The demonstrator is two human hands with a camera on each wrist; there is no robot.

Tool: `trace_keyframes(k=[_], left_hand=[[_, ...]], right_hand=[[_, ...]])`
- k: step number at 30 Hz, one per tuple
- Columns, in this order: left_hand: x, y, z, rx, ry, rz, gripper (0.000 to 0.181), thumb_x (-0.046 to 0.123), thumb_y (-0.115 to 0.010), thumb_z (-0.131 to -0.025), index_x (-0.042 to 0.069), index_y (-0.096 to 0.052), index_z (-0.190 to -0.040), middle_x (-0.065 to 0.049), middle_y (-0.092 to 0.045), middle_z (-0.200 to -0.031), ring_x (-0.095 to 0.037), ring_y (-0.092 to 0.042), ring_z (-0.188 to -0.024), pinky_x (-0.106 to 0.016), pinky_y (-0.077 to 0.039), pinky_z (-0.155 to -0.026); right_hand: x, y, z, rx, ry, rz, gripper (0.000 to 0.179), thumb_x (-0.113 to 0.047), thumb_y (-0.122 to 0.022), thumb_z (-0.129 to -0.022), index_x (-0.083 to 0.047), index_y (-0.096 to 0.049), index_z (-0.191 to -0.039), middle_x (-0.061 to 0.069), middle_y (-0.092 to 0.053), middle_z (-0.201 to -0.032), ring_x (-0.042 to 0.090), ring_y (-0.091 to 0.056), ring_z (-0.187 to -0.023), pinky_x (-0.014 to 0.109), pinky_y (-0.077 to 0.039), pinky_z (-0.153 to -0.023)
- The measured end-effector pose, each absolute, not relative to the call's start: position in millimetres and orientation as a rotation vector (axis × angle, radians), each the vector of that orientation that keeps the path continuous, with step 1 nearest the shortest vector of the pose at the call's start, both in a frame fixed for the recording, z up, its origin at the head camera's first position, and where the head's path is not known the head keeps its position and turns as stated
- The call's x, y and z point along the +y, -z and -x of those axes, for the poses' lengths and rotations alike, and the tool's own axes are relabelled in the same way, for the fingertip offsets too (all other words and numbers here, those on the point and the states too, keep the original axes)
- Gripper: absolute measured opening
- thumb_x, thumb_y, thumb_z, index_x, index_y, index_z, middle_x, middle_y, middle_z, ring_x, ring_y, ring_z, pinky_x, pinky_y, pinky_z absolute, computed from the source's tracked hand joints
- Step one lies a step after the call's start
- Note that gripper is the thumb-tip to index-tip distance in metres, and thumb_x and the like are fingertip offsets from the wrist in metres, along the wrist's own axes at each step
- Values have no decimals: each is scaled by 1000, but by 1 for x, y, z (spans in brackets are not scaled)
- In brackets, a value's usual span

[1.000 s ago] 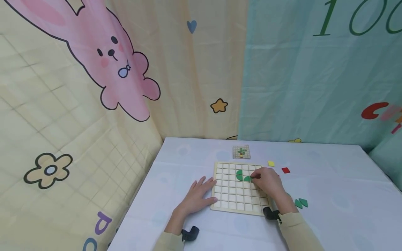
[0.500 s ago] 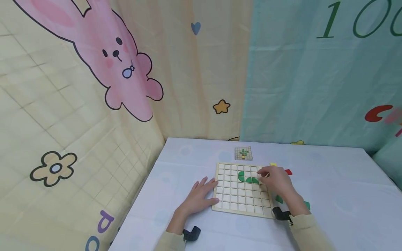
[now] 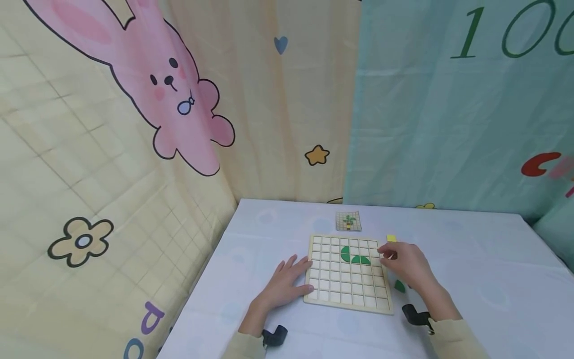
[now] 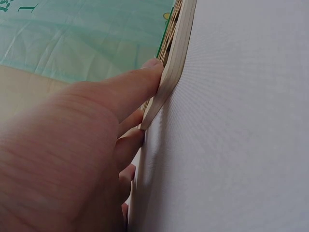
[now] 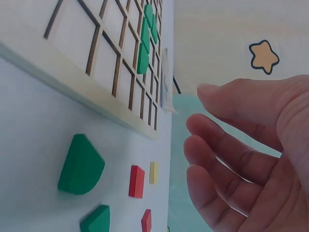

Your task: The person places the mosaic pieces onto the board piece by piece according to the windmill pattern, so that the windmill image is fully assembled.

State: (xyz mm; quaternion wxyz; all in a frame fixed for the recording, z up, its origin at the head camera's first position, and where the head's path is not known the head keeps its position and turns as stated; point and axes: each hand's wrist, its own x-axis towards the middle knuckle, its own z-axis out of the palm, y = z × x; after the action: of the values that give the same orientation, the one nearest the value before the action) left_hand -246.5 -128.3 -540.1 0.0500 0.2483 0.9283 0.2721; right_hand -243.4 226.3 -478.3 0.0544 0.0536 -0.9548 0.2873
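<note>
A wooden grid board [image 3: 336, 289] lies on the white table. My left hand [image 3: 281, 286] rests with spread fingers at its left edge; in the left wrist view the thumb [image 4: 140, 82] touches the board's rim. Several green pieces sit in the grid: a stacked pair [image 3: 345, 254] forms a left-facing half-round, and beside it another pair [image 3: 360, 260] forms a low dome. Over the board's right edge hovers my right hand [image 3: 410, 264]. Its thumb and loosely bent fingers stand apart in the right wrist view, nothing between them.
A small pattern card [image 3: 348, 221] lies behind the board. To the board's right are loose pieces: a green one [image 5: 82, 166], another green one [image 5: 96, 221], two red tiles [image 5: 136, 181] and a yellow tile [image 3: 391, 238]. Printed curtains hang behind the table.
My right hand has let go of a green piece, which now lies in the grid beside another, and has drawn off to the right. The left hand stays at the board's edge.
</note>
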Motion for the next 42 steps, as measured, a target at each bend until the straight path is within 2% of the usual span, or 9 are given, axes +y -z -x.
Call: trace_keyframes(k=[6, 17, 27, 36, 42], left_hand=[[-129, 540, 244, 2813, -842, -721, 71, 54, -61, -95, 23, -42, -155, 9, -32, -162, -24, -12, -154, -52, -5, -123], [-128, 543, 248, 2818, -843, -760, 70, 54, -61, -95, 23, -42, -155, 8, -33, -161, -25, -13, -154, -54, -6, -122], [-129, 545, 248, 2823, -846, -770, 70, 55, -60, -95, 24, -42, -155, 8, -33, -162, -25, -13, -153, -54, -7, -122], [-129, 540, 246, 2816, -864, -776, 69, 52, -61, -95, 22, -43, -155, 6, -34, -161, -28, -14, -153, -55, -6, -122], [-129, 540, 245, 2809, -878, -764, 70, 52, -62, -95, 22, -43, -155, 6, -33, -161, -26, -13, -153, -54, -5, -122]], right_hand=[[232, 485, 236, -2914, -870, -125, 23, -12, -79, -86, -7, -76, -109, 1, -70, -95, 21, -63, -86, 41, -57, -73], [251, 487, 222, -2949, -889, -100, 28, -12, -80, -86, -8, -76, -113, 6, -72, -105, 27, -63, -96, 45, -57, -76], [261, 497, 218, -3021, -825, -66, 26, -15, -82, -83, -11, -77, -108, 2, -70, -97, 27, -61, -95, 51, -56, -80], [268, 507, 217, -3099, -799, -118, 24, -15, -84, -82, -16, -79, -105, -7, -67, -88, 21, -59, -91, 50, -55, -80], [267, 510, 217, -3129, -798, -135, 28, -18, -86, -79, -16, -79, -106, -8, -67, -88, 19, -56, -87, 47, -54, -79]])
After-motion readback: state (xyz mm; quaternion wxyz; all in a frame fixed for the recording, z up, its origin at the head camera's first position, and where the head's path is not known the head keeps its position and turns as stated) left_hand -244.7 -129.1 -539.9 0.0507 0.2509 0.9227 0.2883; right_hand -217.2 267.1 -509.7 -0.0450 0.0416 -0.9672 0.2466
